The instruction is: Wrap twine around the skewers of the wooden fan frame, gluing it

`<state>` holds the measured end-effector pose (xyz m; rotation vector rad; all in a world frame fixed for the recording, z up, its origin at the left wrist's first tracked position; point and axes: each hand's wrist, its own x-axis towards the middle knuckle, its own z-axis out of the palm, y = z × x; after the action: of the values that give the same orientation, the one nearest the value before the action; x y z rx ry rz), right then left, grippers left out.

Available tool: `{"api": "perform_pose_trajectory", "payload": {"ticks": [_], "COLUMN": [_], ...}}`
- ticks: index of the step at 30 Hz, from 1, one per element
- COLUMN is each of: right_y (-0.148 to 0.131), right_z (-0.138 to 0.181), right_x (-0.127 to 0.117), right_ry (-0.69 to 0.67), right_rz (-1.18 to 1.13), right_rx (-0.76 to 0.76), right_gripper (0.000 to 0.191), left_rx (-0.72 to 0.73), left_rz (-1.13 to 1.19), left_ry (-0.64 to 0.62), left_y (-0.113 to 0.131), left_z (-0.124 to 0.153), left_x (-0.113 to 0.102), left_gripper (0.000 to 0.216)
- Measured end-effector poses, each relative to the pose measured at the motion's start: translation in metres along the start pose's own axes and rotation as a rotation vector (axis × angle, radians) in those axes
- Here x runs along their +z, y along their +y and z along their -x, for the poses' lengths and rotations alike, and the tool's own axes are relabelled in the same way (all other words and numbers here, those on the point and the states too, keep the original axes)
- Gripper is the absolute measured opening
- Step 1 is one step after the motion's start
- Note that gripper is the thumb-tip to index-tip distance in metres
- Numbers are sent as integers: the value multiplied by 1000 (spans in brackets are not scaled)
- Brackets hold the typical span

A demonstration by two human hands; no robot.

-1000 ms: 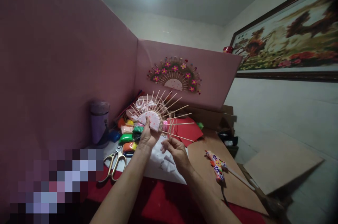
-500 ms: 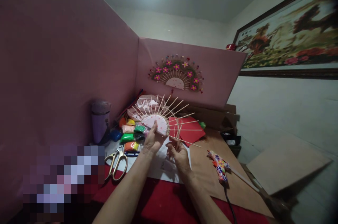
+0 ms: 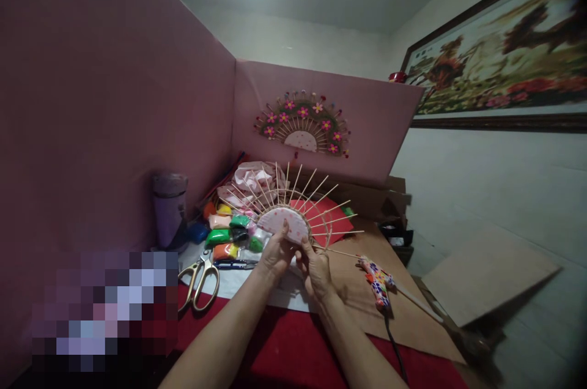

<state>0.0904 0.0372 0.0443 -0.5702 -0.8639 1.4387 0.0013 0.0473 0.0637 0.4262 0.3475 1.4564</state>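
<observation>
A half-round fan frame point(image 3: 279, 218) has a white, pink-dotted base with thin wooden sticks spreading from its curved edge. My left hand point(image 3: 276, 254) is closed on its lower edge, thumb on the dotted face. My right hand point(image 3: 316, 266) pinches the base's lower right corner; its thumb touches there, and its other fingers are partly hidden. Loose loops of twine point(image 3: 329, 227) run among the right-hand sticks, and twine also lines the base's curve. Behind the sticks lie a red paper sheet point(image 3: 342, 225) and crumpled pink cloth point(image 3: 257, 176).
Gold-handled scissors point(image 3: 200, 282) and colourful clay packets point(image 3: 220, 236) lie at the left, near a purple bottle point(image 3: 169, 211). A patterned glue gun point(image 3: 378, 282) with a cord rests on cardboard point(image 3: 413, 331) at the right. A decorated fan point(image 3: 301, 139) hangs on the pink partition point(image 3: 367, 126).
The fan frame and my left hand have shifted right and slightly down. My right hand has moved from beside the lower sticks to the base's lower right corner. The view has shifted slightly.
</observation>
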Motion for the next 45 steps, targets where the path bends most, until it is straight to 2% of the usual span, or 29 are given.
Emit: {"api": "perform_pose_trajectory", "payload": {"ticks": [3,7,21,34,45], "right_y": [-1,0,0,5,0], "right_z": [1,0,3,2,6], "right_x": [-1,-4,-5,-7,-4], "right_ry": [-10,4,13,6,7], "right_rz": [6,37,24,-19,-66], "right_rx": [-28,-19,-43,-8,30], "right_gripper": [30,32,34,37,31], "left_rx": [66,76,70,97,113], "left_rz": [38,53,63,12,-25], "left_ry": [50,70,27,38,51], "left_y": [6,9,5,3,-1], "left_z": [0,1,5,3,2], "left_x": [-2,-2,3,-3,-6], "left_gripper": [11,11,15,13,14]}}
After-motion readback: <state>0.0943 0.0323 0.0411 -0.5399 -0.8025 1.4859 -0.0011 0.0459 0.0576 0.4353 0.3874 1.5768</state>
